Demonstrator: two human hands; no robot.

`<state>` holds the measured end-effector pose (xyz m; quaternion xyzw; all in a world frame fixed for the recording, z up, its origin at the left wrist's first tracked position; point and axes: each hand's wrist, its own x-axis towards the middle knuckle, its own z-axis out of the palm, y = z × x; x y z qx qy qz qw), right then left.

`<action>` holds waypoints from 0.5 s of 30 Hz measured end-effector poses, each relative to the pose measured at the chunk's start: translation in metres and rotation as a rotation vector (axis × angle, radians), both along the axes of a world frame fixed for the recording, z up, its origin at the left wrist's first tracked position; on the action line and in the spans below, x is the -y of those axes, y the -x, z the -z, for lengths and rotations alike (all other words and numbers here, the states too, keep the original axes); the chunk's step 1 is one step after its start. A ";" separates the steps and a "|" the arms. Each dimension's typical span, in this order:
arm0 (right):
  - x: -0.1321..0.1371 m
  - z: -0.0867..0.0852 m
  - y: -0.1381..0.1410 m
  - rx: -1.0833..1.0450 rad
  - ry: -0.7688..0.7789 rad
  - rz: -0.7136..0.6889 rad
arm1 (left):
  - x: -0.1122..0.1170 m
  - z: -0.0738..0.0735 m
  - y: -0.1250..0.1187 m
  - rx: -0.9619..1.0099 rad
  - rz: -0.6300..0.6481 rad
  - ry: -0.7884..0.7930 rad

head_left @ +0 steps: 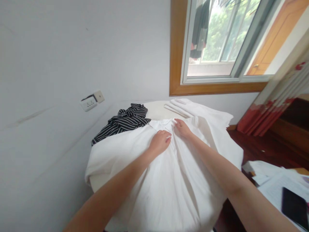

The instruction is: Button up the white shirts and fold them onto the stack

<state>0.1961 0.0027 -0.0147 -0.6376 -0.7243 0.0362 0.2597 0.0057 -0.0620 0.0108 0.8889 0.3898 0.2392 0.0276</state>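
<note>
A wide white garment lies spread over a round table, its folds running down toward me and over the near edge. My left hand rests on it near the upper middle, fingers curled and pinching the cloth. Just right of it and a little farther away, my right hand grips the fabric by the top edge. A small gap separates the two hands. The cloth under my fingers is partly hidden. Behind the left part lies a crumpled black cloth with white stripes.
A folded white cloth lies on the table's far right side. The wall carries a socket. A window and a red-and-white curtain stand beyond. At lower right are papers and a dark phone-like device.
</note>
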 end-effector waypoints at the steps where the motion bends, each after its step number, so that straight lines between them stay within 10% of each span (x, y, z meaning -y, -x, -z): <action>1: 0.007 -0.001 -0.006 0.022 -0.001 -0.006 | 0.008 0.001 -0.003 0.002 0.048 0.018; 15: 0.070 0.012 -0.038 0.358 0.096 0.187 | 0.005 -0.003 0.016 -0.287 0.405 -0.065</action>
